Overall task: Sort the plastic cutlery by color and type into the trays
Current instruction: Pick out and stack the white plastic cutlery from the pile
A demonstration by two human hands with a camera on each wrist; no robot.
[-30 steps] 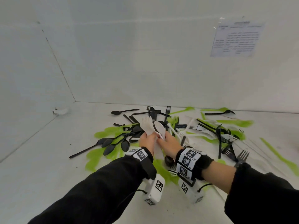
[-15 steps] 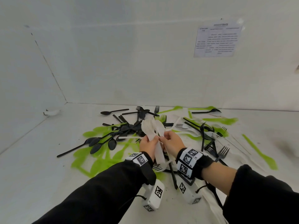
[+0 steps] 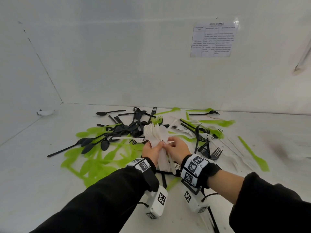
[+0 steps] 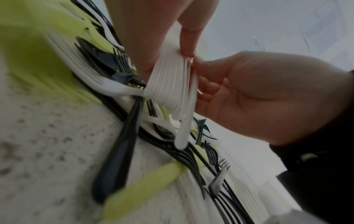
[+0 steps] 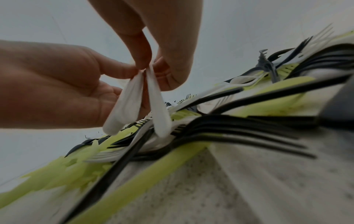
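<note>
Left hand: the left hand (image 3: 152,152) is wrapped around the handles of a bundle of white forks (image 3: 155,134), thumb and fingers curled tight round the stack, heads fanned upward toward 12 o'clock.
Left-wrist view: the left hand (image 4: 153,37) clamps the stacked white handles (image 4: 168,84), seen edge-on as a ribbed block; one fingertip presses the stack's top edge.
Right hand: the right hand (image 3: 176,148) sits just beside the left at its 3 o'clock, thumb and forefinger closed in a narrow pinch on a single white utensil (image 3: 165,134) at the bundle's right edge; the other fingers are loosely curled.
Right-wrist view: two white handles (image 5: 159,109) hang down from the meeting fingertips, splayed apart at their lower ends; the left hand (image 5: 57,84) comes in from 9 o'clock.
Pile: loose black spoons (image 3: 94,143), black forks (image 3: 208,150), green cutlery (image 3: 94,163) and white forks (image 3: 188,132) lie tangled on the white table (image 3: 33,165) under and beyond the hands, spreading from 9 to 3 o'clock.
Held bundle's place: above the pile's near centre, clear of the tabletop.
Wall: a printed sheet (image 3: 213,39) hangs at 1 o'clock.
</note>
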